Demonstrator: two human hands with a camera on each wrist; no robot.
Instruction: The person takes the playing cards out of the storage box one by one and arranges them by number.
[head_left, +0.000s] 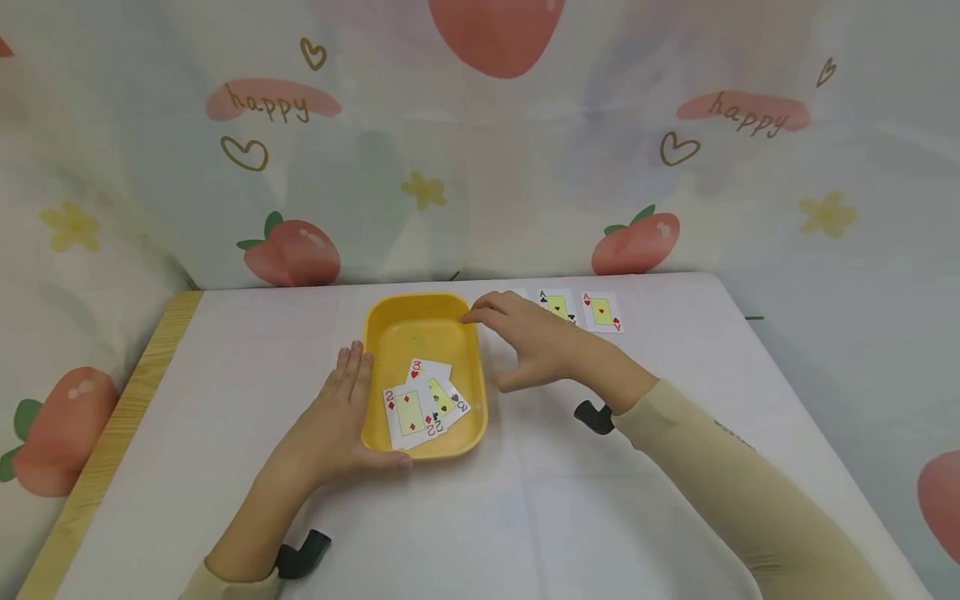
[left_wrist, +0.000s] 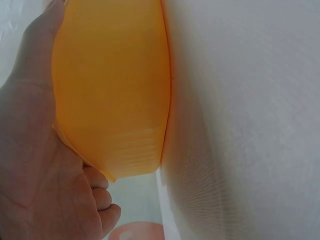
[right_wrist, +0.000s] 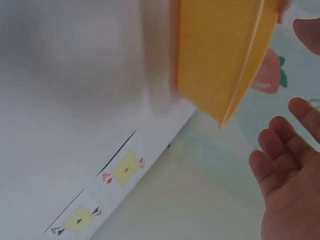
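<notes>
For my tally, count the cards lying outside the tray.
3: the diamond ace, mostly behind the right hand in the head view; the black ace, in the middle; and the heart ace, at the row's right end. The tray could hide more.

White-clothed table [head_left: 450,525], yellow tray [head_left: 412,333] set down on it, aces [head_left: 602,313] lying near the far edge

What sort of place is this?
Perhaps a makeshift filming or demonstration corner, though I can't be sure: a white-covered table, a backdrop printed with fruit and "happy", and a yellow tray holding playing cards.
</notes>
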